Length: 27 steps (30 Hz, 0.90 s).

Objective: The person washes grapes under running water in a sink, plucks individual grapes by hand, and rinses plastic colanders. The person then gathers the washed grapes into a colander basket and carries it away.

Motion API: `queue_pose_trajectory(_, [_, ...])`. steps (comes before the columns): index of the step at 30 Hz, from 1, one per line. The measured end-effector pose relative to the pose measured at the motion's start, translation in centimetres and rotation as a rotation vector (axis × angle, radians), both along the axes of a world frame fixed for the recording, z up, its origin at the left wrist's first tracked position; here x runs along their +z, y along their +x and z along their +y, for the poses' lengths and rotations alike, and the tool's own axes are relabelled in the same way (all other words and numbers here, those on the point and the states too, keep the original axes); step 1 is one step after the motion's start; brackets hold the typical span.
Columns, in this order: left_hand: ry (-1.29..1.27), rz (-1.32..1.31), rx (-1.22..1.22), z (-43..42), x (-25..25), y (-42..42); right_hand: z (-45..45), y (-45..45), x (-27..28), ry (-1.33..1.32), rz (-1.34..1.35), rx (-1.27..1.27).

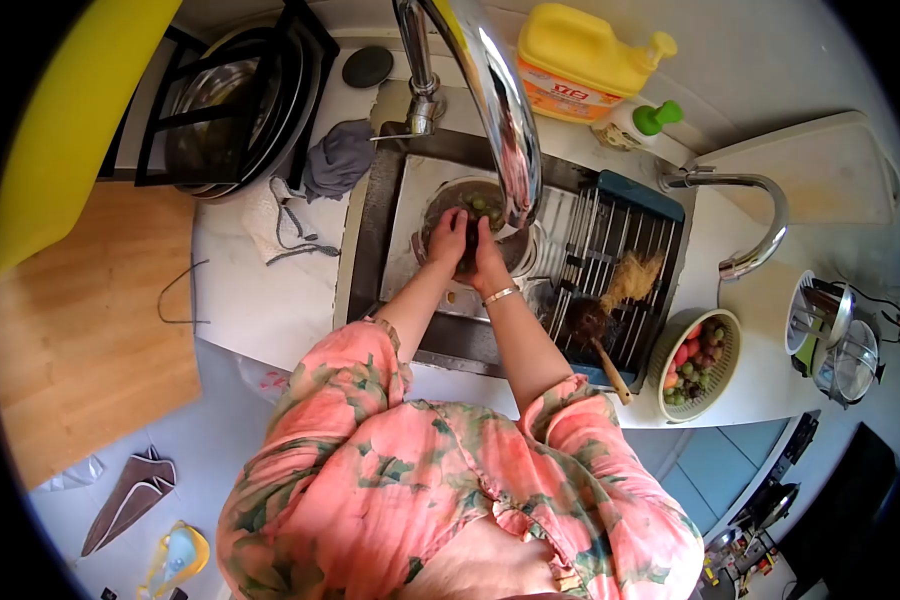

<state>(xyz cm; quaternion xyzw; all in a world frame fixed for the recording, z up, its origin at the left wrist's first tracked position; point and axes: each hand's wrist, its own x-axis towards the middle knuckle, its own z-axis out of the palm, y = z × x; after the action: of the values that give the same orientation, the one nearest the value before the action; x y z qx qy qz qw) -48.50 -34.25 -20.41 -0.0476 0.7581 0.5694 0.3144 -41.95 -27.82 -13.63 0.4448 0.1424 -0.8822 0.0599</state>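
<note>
In the sink (405, 215) stands a round metal pot (522, 262) with green, grape-like fruit (482, 205) inside. My left hand (448, 238) reaches into the pot from the left, its fingers bent at the fruit. Beside it, my right hand (487, 255), with a bracelet at the wrist, is also in the pot. Something dark lies between the two hands, too small to make out. The fingertips of both hands are partly hidden. A chrome faucet (505, 110) arches over the pot's right side.
A drying rack (620, 225) covers the sink's right side, with a brush (610, 370) and a loofah-like scrubber (635, 277) on it. Right of it sits a basket (732, 350) of red and green fruit. Yellow jug (580, 60), green-capped bottle (625, 130) and second faucet (770, 200) stand behind.
</note>
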Motion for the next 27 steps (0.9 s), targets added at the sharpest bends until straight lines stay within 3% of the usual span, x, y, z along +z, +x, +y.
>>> queue_pose_trajectory(1, [0.002,0.0,-0.002,-0.2,0.9,-0.2,0.4,0.6,1.2,0.002,0.0,-0.002])
queue_pose_trajectory(3, [-0.385,0.374,-0.289,-0.3,3.2,-1.1,1.8,2.3,3.8,0.451,-0.327,0.452])
queue_pose_trajectory(4, [-0.392,0.413,-0.342,-0.2,3.7,-1.3,2.8,3.3,3.5,0.452,-0.33,0.451])
queue_pose_trajectory(6, [-0.381,0.452,-0.423,0.0,3.3,-1.8,4.4,4.9,1.7,0.989,-0.395,0.682])
queue_pose_trajectory(7, [-0.373,0.493,-0.503,0.2,3.8,-2.1,4.4,4.9,0.7,0.99,-0.397,0.681])
queue_pose_trajectory(8, [-0.366,0.498,-0.503,0.8,3.9,-2.3,4.8,4.4,-0.8,0.991,-0.341,0.484])
queue_pose_trajectory(9, [-0.414,0.442,-0.517,1.3,6.6,-2.3,4.7,4.1,-2.4,0.977,-0.284,0.294])
queue_pose_trajectory(10, [-0.459,0.39,-0.527,2.1,7.9,-2.3,4.9,3.2,-5.0,0.943,-0.29,0.297])
queue_pose_trajectory(11, [-0.463,0.397,-0.521,2.6,6.8,-2.1,5.0,2.4,-7.6,0.91,-0.297,0.301])
queue_pose_trajectory(13, [-0.7,0.593,-0.759,3.8,4.4,-0.7,4.5,1.8,-10.0,0.612,-0.179,0.022])
queue_pose_trajectory(14, [-0.591,0.394,-0.818,4.4,3.8,0.0,4.4,1.5,-11.5,0.487,-0.09,-0.071])
queue_pose_trajectory(15, [-0.591,0.395,-0.818,4.8,4.3,0.3,4.5,1.3,-9.6,0.488,-0.089,-0.071])
queue_pose_trajectory(17, [-0.518,0.375,-0.774,4.4,7.2,1.5,3.8,1.4,-2.5,0.191,0.145,-0.255])
queue_pose_trajectory(18, [-0.518,0.383,-0.771,4.4,8.5,2.3,3.7,2.0,-2.5,0.119,0.189,-0.345])
queue_pose_trajectory(20, [-0.337,0.666,-0.689,3.5,11.0,4.5,3.0,3.0,-1.0,0.124,0.255,-0.346])
queue_pose_trajectory(22, [-0.337,0.645,-0.735,2.8,14.4,4.8,2.9,3.7,-0.9,0.031,0.387,-0.386])
queue_pose_trajectory(25, [-0.324,0.661,-0.751,1.5,15.5,4.6,2.2,4.8,0.8,-0.069,0.337,-0.368])
queue_pose_trajectory(27, [0.087,0.736,-0.472,0.1,14.8,3.0,2.2,5.0,1.5,-0.092,0.209,-0.413])
